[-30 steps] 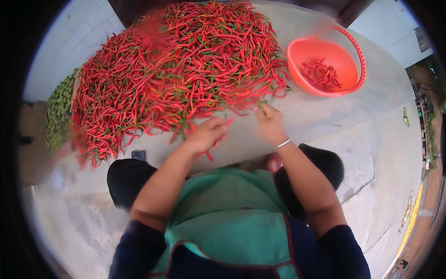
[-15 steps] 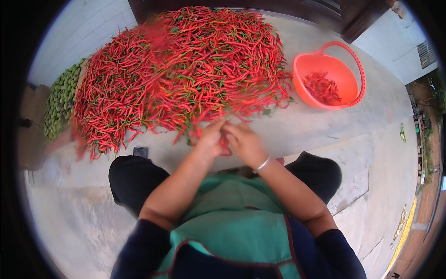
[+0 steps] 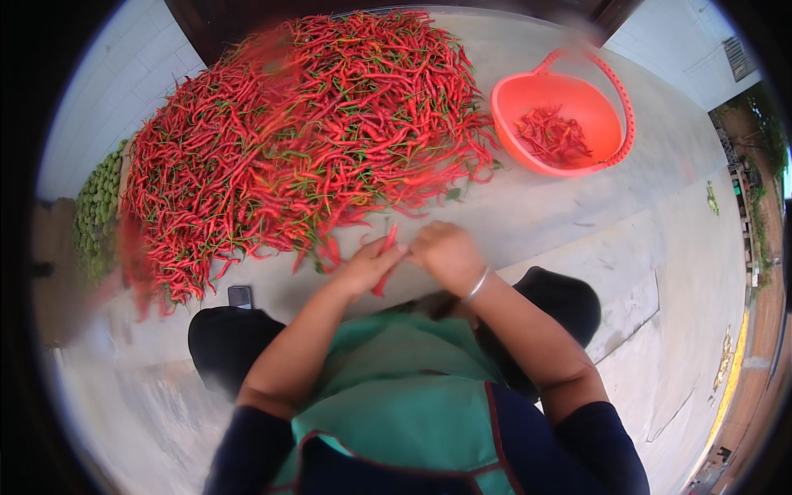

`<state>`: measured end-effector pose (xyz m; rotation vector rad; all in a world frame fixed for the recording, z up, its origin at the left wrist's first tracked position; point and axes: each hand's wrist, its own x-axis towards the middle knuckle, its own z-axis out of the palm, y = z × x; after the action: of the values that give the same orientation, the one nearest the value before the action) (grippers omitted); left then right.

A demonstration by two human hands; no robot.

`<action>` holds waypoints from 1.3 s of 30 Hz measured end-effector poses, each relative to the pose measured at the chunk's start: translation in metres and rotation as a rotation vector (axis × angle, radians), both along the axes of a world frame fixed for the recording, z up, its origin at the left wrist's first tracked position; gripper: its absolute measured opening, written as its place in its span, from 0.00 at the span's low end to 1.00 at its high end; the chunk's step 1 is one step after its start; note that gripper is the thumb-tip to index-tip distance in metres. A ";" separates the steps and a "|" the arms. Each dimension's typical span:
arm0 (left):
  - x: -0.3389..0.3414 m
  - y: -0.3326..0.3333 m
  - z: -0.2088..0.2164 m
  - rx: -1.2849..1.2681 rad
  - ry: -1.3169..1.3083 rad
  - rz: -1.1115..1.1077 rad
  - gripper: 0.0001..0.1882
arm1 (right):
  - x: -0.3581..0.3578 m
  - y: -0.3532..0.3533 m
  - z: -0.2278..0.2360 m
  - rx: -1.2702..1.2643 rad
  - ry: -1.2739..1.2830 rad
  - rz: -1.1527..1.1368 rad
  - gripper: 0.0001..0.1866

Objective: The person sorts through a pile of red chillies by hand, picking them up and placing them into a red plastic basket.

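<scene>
Currently left hand [image 3: 368,269] pinches red chilli [image 3: 390,239], right hand [image 3: 450,257] curled just beside, can't tell its grip; chilli pile [image 3: 330,148] ahead, orange basket [image 3: 598,111] to right

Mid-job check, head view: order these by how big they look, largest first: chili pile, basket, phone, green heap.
1. Chili pile, by far
2. Basket
3. Green heap, counting only the part that shows
4. Phone
</scene>
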<state>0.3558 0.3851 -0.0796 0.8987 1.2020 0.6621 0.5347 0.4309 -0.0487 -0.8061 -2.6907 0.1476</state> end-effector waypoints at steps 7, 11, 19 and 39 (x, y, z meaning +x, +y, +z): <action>0.000 0.022 0.022 -0.224 -0.538 -0.077 0.12 | 0.021 0.015 0.021 -0.475 0.324 0.027 0.12; 0.017 0.046 0.019 -0.256 -0.645 0.021 0.11 | 0.048 0.028 0.039 -0.831 0.381 -0.152 0.11; 0.131 0.209 0.072 -0.055 -0.791 0.086 0.28 | 0.072 0.036 0.017 -0.774 0.115 -0.210 0.09; 0.063 0.193 -0.133 0.619 0.676 -0.067 0.16 | 0.088 0.270 -0.165 -0.126 0.027 -0.864 0.42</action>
<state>0.4193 0.5780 -0.2122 1.7723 1.5770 0.7121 0.6224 0.7011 -0.2137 -1.8818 -2.0838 0.1130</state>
